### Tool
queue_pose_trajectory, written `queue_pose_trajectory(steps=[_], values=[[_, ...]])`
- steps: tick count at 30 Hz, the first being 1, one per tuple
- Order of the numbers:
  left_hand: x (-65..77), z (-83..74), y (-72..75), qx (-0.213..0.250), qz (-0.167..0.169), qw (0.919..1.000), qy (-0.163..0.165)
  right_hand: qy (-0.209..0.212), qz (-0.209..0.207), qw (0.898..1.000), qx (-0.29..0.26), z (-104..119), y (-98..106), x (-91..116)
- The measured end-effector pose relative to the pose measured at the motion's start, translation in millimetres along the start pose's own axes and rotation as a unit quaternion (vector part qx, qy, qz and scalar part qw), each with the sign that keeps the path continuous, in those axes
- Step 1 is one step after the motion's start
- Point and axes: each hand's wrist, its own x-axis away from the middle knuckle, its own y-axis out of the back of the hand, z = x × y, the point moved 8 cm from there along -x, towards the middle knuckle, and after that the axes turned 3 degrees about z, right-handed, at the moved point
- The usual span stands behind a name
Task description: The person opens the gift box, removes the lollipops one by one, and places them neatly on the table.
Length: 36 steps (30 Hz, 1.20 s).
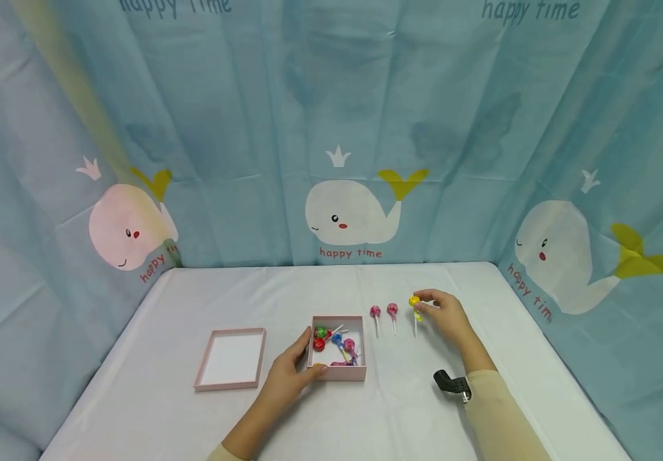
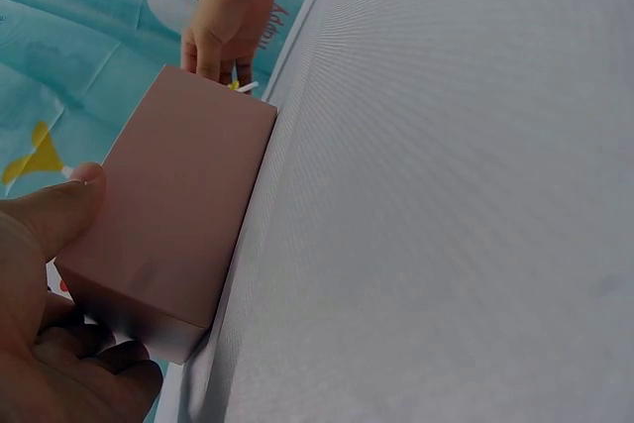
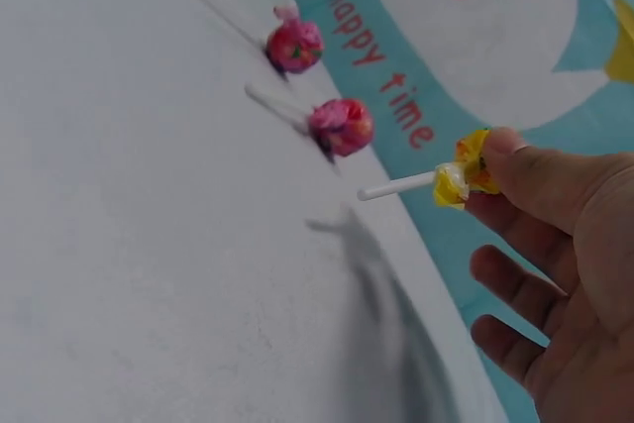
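Note:
My right hand (image 1: 445, 314) pinches a yellow-wrapped lollipop (image 3: 474, 162) by its candy head between thumb and index finger. Its white stick points away from the palm in the right wrist view, and the lollipop's shadow falls on the cloth. Beside it, two pink lollipops (image 1: 375, 312) lie in a row, sticks toward me. My left hand (image 1: 288, 378) grips the corner of an open pink box (image 1: 337, 373), thumb on the near wall and fingers along the left side. Inside the box are several lollipops, among them a red one (image 1: 319, 344), a green one (image 1: 321, 332) and a blue one (image 1: 337, 339).
The box's lid (image 1: 230, 360) lies inside-up on the white cloth, left of my left hand. A black device (image 1: 451, 383) sits at my right wrist. A blue whale-print curtain (image 1: 239, 211) stands behind the table (image 1: 412, 416) and along both sides.

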Motion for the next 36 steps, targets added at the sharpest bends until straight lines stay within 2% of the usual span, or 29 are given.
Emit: queue_pose_trajectory(steps=[13,20,27,36], values=[[1.2,2.0,-1.5,-0.007,0.005,1.0,0.0,-0.061,0.056,0.997,-0.003,-30,-18,-15],[0.5,1.1,0.5,-0.016,-0.002,0.9999,-0.002,-0.037,0.059,0.998,0.01,-28,-22,-21],[0.8,2.0,0.1,-0.015,0.003,0.9999,0.004,-0.035,0.059,0.997,0.031,-28,-24,-23],[-0.8,2.6,0.8,-0.014,-0.002,0.9999,0.002,-0.035,0.052,0.998,0.026,-27,-24,-22]])
